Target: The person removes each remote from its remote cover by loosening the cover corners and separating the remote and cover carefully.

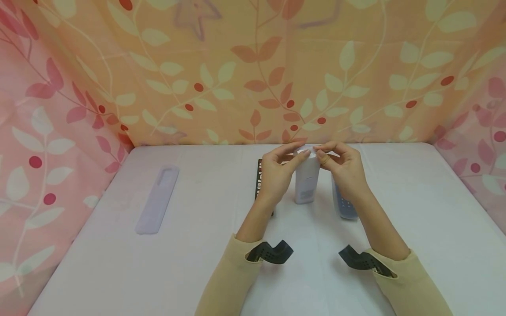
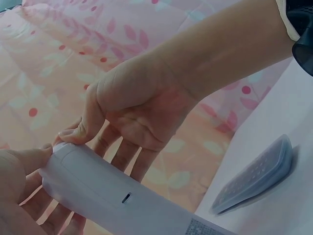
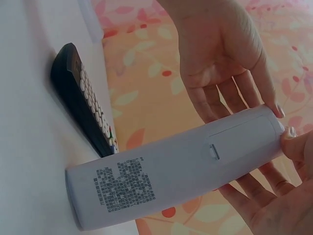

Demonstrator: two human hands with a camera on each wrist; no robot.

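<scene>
White remote [image 1: 306, 182] is upright; left fingers [image 1: 287, 148] and right fingers [image 1: 332, 147] grip its top.

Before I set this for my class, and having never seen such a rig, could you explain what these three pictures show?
There is no machine here: a person works bare-handed, filmed by three cameras at one moment. The wide picture comes from the head, looking forward and down; the two close ones come from the left and right wrists.

The left hand and right hand together hold a white remote-like device by its upper end. Its printed label faces the person.

On the white table lie a black remote to the device's left, a blue-grey remote to its right, and, farther left, what looks like a pale phone case.
</scene>
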